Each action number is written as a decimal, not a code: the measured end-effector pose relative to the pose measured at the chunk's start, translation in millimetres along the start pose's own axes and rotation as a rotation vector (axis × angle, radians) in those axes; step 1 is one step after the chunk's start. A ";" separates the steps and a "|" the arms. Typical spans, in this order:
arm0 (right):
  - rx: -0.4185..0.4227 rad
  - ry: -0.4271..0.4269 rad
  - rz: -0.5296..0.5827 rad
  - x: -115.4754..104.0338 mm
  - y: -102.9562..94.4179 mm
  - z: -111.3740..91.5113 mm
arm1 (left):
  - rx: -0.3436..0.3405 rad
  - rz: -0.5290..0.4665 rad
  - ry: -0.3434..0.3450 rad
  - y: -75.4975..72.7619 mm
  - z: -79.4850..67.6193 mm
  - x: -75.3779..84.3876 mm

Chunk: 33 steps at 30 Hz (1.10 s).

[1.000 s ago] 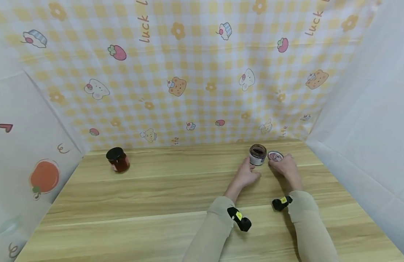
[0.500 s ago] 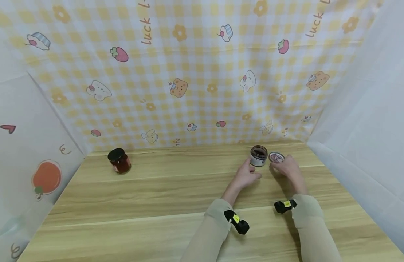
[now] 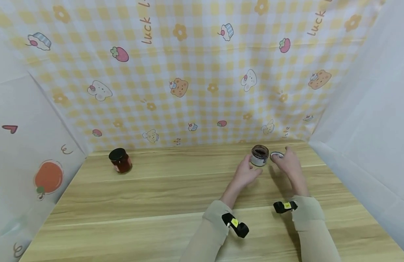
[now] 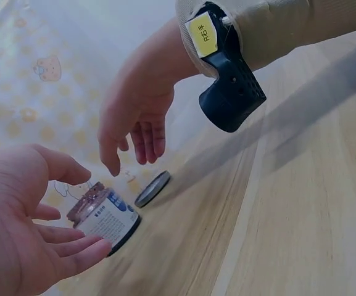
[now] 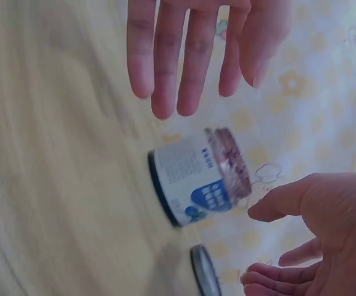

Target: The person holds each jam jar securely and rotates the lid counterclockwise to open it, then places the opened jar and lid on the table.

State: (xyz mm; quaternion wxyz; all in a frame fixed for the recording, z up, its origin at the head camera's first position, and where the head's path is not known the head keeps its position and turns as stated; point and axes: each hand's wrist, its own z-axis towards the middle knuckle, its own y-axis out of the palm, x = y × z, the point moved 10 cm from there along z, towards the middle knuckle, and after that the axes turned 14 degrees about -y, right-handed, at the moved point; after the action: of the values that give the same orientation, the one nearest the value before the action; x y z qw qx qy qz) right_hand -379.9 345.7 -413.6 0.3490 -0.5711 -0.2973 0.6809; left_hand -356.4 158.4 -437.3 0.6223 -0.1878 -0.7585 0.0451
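Observation:
An uncapped jam jar (image 3: 259,156) with dark contents and a white and blue label (image 5: 190,179) stands upright near the back right of the table. Its lid (image 3: 276,155) lies flat on the wood to the right. My left hand (image 3: 245,172) is at the jar's left front, fingers extended; the right wrist view shows that left hand (image 5: 190,55) apart from the jar. Just over the lid hovers my right hand (image 3: 289,162). In the left wrist view the right hand (image 4: 142,105) hangs with loose fingers, and a gap separates it from the lid (image 4: 153,189).
A red jar (image 3: 120,161) with a black lid stands at the back left. The wooden table (image 3: 149,203) meets a yellow checked cloth (image 3: 202,91) behind it, with white sheets at both sides (image 3: 362,120).
My right hand has come off the lid and risen slightly, while the lid stays on the table. The left hand's fingers have loosened and drawn away from the jar.

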 end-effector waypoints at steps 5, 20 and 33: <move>0.049 -0.052 -0.020 -18.0 -7.4 -0.8 | 0.018 -0.031 0.043 -11.7 -7.8 3.7; 0.093 -0.183 -0.030 -82.3 -22.4 -9.5 | 0.073 0.085 0.182 -43.7 -26.5 15.4; 0.039 -0.280 -0.038 -122.8 -6.2 -18.7 | 0.108 0.130 0.218 -74.4 -35.1 9.3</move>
State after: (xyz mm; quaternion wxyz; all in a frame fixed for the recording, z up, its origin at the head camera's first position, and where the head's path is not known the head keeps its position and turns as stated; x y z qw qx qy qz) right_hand -347.9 249.3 -341.8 0.3282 -0.4580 -0.3404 0.7528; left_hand -341.2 86.9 -398.4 0.7059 -0.2067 -0.6693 0.1053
